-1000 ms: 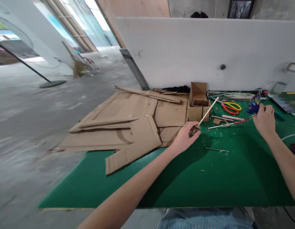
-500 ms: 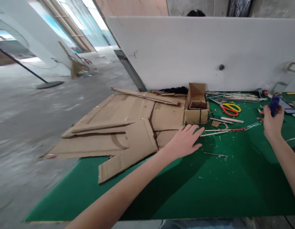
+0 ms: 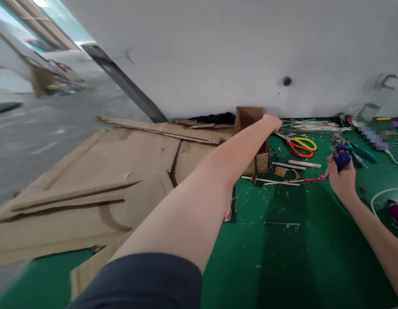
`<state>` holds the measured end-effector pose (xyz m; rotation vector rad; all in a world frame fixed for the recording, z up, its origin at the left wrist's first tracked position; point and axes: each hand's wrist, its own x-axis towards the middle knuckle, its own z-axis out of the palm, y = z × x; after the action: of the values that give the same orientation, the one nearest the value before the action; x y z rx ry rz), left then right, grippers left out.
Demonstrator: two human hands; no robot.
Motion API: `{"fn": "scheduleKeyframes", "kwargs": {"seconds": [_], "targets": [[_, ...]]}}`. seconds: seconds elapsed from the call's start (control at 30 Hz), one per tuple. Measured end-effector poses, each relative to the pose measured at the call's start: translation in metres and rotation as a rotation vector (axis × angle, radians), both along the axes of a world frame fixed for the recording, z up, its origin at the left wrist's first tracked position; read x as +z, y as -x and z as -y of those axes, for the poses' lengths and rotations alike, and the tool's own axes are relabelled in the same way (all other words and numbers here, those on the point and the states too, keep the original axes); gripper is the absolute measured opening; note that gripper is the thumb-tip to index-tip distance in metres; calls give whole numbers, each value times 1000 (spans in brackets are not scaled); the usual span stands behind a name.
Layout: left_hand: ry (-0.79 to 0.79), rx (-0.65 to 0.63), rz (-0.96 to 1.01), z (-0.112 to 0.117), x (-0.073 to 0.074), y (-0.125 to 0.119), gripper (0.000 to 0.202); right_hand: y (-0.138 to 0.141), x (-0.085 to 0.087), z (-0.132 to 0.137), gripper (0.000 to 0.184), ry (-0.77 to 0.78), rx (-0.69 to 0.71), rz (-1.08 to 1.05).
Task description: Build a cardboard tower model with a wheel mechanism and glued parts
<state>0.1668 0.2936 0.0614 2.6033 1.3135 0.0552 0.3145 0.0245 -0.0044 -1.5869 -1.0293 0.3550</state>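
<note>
My left hand [image 3: 272, 122] reaches far across the table, beyond the cardboard box [image 3: 248, 116]. It is close to a pile of thin wooden sticks [image 3: 317, 125], and its fingers are hidden from me. In my right hand [image 3: 343, 184] is a small dark blue object [image 3: 342, 157], its kind unclear. Beside that hand ends a red-wrapped piece [image 3: 314, 178] joined to thin sticks [image 3: 282, 183] on the green tabletop. Scissors [image 3: 302, 146] with a red and a yellow handle lie between my hands.
Flat cardboard sheets [image 3: 131, 159] cover the table's left side. Teal-handled pliers [image 3: 363, 153], a pale rod [image 3: 304, 164], a cardboard scrap [image 3: 287, 172] and a thin metal tool [image 3: 282, 224] lie about. A magenta object [image 3: 397, 214] is by a white cord at right. A white panel [image 3: 202, 56] stands behind.
My left hand has moved from the table's middle to the back, past the box. My right hand, still holding the blue object, is lower and further left in view. The view has shifted right and closer.
</note>
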Motion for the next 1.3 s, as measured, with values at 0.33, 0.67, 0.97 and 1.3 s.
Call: {"fn": "scheduleKeyframes", "kwargs": {"seconds": [0.33, 0.67, 0.97, 1.3], "targets": [[-57, 113, -196, -34, -43, -18, 44, 6, 5, -7, 50, -34, 261, -798], [-273, 8, -19, -7, 28, 3, 55, 2, -6, -9, 60, -159, -3, -651], [-216, 237, 538, 109, 99, 95, 25, 9, -1, -2, 53, -222, 34, -448], [943, 225, 869, 374, -31, 155, 28, 26, 40, 12, 61, -128, 273, -1024]]}}
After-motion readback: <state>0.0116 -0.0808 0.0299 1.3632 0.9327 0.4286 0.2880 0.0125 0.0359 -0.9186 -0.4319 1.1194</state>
